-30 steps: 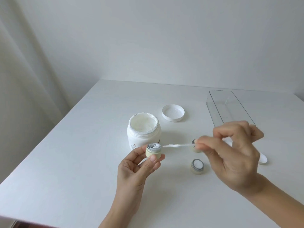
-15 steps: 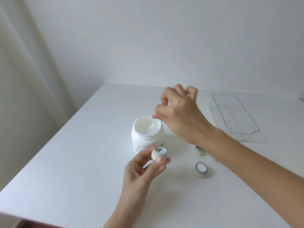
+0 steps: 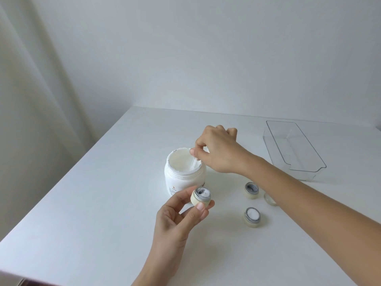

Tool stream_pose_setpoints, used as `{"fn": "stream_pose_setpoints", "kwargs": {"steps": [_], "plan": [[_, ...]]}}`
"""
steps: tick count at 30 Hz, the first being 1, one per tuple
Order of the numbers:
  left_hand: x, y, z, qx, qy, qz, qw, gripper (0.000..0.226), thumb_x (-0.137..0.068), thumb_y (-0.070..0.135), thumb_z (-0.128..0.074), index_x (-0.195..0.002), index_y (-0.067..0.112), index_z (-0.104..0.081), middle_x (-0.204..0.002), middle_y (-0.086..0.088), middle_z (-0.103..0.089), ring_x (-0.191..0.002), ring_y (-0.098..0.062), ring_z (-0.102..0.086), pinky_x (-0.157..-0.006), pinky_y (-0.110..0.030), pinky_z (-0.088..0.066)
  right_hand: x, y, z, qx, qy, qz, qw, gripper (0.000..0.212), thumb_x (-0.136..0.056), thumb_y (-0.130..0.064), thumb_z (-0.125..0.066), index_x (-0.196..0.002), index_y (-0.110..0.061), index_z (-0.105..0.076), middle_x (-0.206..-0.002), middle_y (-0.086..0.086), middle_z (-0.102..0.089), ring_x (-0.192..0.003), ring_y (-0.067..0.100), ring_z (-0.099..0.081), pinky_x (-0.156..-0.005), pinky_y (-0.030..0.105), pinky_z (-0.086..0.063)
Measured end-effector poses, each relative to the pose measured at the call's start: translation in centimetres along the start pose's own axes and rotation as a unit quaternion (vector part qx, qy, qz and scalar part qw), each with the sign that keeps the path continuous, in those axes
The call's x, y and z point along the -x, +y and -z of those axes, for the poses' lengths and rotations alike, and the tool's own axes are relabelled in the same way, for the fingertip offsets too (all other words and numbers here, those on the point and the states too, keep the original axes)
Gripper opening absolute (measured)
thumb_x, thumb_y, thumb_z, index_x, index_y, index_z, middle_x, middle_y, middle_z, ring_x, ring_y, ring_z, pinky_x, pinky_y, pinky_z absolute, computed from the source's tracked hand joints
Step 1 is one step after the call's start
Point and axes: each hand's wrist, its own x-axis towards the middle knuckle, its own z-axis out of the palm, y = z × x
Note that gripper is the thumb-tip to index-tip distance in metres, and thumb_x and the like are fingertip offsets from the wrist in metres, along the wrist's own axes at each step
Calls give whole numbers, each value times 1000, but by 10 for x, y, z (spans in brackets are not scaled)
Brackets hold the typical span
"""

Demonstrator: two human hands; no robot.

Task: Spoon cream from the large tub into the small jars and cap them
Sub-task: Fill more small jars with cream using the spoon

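- The large tub [image 3: 185, 176] stands open and upright on the white table [image 3: 92, 203], its mouth full of white cream with a ragged edge of foil round the rim.
- A clear spatula [image 3: 193, 163] slants down into the tub's right side, its lower end in the cream; its tip seems buried, though the clear plastic is hard to make out against the white.
- The right hand [image 3: 218, 153] hovers over the tub's right rim, thumb and forefinger pinching the top of the spatula, the other fingers curled behind.
- The left hand [image 3: 177, 221] is raised in front of the tub and holds a small cream-coloured jar [image 3: 201, 197] pinched between thumb and fingertips, above the table.
- That held jar is uncapped and tilted slightly; a dab of white cream sits in its grey-rimmed mouth, filling it only in part.
- To the right, a second small jar [image 3: 252, 189] stands on the table, open, its grey inside showing dark.
- Nearer the camera, a third small jar [image 3: 253, 216] stands open with white cream up to its rim.
- Just beside the second jar, a pale cap [image 3: 269, 200] peeks out from under the right forearm.
- A clear plastic tray [image 3: 296, 170] lies at the table's far right, well apart from the jars.
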Motion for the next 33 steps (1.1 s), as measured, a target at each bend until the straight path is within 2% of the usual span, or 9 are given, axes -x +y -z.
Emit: {"fn": "stream_pose_setpoints", "kwargs": {"steps": [3, 9, 12, 15, 21, 24, 28, 30, 33], "plan": [[-1, -1, 0, 23, 16, 4, 1000, 43, -68, 20, -81, -109, 15, -72, -119, -13, -71, -100, -40, -72, -76, -26, -58, 1, 9, 3, -53, 13, -62, 997, 41, -95, -35, -49, -78, -3, -68, -75, -4, -65, -93, 25, -53, -80, 38, -26], [-1, -1, 0, 19, 15, 9, 1000, 45, -67, 22, -81, -110, 9, -71, -119, -17, -70, -99, -40, -72, -74, -26, -59, 8, 27, 8, -212, 36, -193, 957, 36, -94, -33, -53, -80, -5, -72, -43, -21, -52, -63, 3, -47, -82, 34, -28], [-1, -1, 0, 23, 14, 10, 1000, 53, -66, 21, -81, -115, 6, -68, -119, -13, -72, -99, -39, -73, -74, -26, -59, 9, 35, 10, -299, 24, -231, 926, 32, -92, -33, -56, -74, -11, -72, -67, -22, -61, -80, 7, -54, -95, 38, -37], [-2, -2, 1, 23, 12, 8, 1000, 44, -70, 13, -81, -113, 6, -69, -119, -12, -73, -99, -39, -73, -74, -25, -59, 14, 38, 12, -365, 7, -242, 899, 27, -92, -32, -58, -71, -18, -69, -100, -3, -66, -100, 14, -52, -84, 28, -34], [-2, -3, 3, 39, 15, 9, 999, 34, -75, 3, -71, -109, 7, -70, -118, -13, -73, -99, -38, -73, -73, -25, -59, 30, 40, 19, -426, -23, -244, 871, 27, -88, -34, -63, -66, -20, -70, -92, -8, -64, -94, 10, -48, -96, 28, -32], [-2, -2, 4, 56, 18, 8, 998, 29, -74, 1, -70, -102, 10, -75, -116, -14, -73, -99, -37, -73, -71, -24, -59, 44, 37, 18, -419, -42, -244, 874, 27, -88, -36, -63, -67, -20, -71, -92, -12, -62, -90, 2, -49, -91, 26, -30], [-2, -1, 4, 63, 16, 6, 998, 30, -73, 0, -70, -98, 14, -78, -115, -15, -74, -98, -37, -73, -71, -24, -59, 58, 32, 10, -384, -41, -258, 886, 30, -89, -39, -61, -68, -20, -71, -97, -4, -66, -92, 12, -53, -71, 22, -36], [-2, -1, 3, 62, 15, 5, 998, 30, -73, -1, -70, -98, 14, -78, -116, -17, -72, -99, -38, -73, -71, -25, -59, 62, 30, 7, -362, -31, -267, 893, 31, -90, -39, -60, -68, -19, -71, -90, 5, -67, -81, 16, -50, -67, 26, -35], [-2, 0, 4, 65, 13, 6, 998, 31, -73, -2, -71, -99, 13, -77, -118, -17, -71, -100, -39, -72, -72, -25, -59, 66, 30, 3, -323, -28, -276, 905, 36, -89, -40, -60, -58, -25, -69, -47, -13, -48, -64, 19, -42, -73, 30, -29]]}}
